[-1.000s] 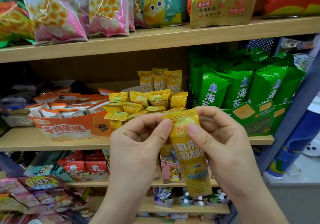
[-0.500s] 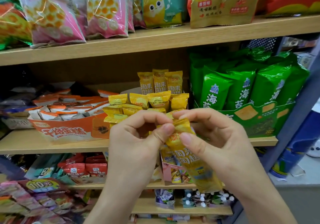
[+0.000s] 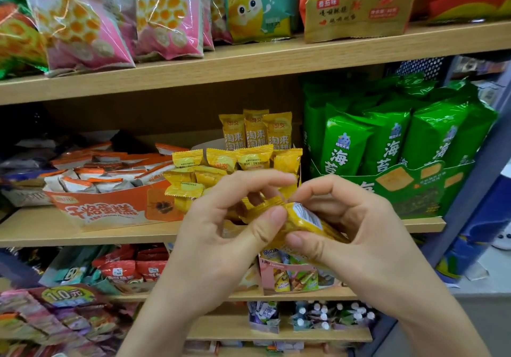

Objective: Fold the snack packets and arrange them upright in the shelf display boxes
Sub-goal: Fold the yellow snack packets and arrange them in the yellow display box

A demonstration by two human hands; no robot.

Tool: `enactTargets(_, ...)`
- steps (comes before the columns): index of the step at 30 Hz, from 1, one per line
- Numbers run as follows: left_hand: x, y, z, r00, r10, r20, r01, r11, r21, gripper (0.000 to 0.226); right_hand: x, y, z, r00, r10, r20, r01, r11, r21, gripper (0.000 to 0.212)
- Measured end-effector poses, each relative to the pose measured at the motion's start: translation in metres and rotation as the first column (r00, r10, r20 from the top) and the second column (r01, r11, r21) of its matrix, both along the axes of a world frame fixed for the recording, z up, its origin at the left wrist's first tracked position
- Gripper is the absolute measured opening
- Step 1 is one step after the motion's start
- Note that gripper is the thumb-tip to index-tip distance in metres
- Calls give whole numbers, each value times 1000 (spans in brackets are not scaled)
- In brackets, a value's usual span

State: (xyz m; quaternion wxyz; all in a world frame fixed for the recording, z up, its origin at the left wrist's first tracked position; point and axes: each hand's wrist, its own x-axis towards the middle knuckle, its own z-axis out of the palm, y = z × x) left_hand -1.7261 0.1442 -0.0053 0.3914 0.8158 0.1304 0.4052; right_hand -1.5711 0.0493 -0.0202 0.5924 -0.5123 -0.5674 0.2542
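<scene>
Thumbs and fingers of my left hand (image 3: pixel 218 246) and right hand (image 3: pixel 367 240) pinch a yellow snack packet (image 3: pixel 302 218), bent over, at frame centre. Just behind it, more yellow packets (image 3: pixel 254 135) stand upright on the wooden shelf (image 3: pixel 83 232).

Left hand (image 3: pixel 221 235), right hand (image 3: pixel 367 235) pinching yellow packet (image 3: pixel 301 219), shelf (image 3: pixel 83 232) behind

A yellow snack packet (image 3: pixel 302 219) is bent over on itself, white printed back showing, pinched between the left hand (image 3: pixel 221 235) and the right hand (image 3: pixel 359 235). Just beyond, matching yellow packets (image 3: pixel 254 157) stand upright in rows on the middle shelf.
</scene>
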Motion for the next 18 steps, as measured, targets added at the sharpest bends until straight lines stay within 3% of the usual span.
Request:
enactTargets(3,-3,5,5,998,28,-58,-12,968,250,15,-1,-1,2,999,-4,39,5,1000,-23,33)
enactTargets(6,-2,6,7,994,110,19,-109,916,387,13,-2,-4,7,997,59,56,-54,995,-79,37)
enactTargets(11,-2,8,-2,982,151,115,-181,929,323,14,-1,-9,13,982,82,167,-68,993,-92,32)
enactTargets(18,-13,8,10,995,65,-79,-32,932,361,17,1,-9,8,970,-6,242,11,1000,-20,25)
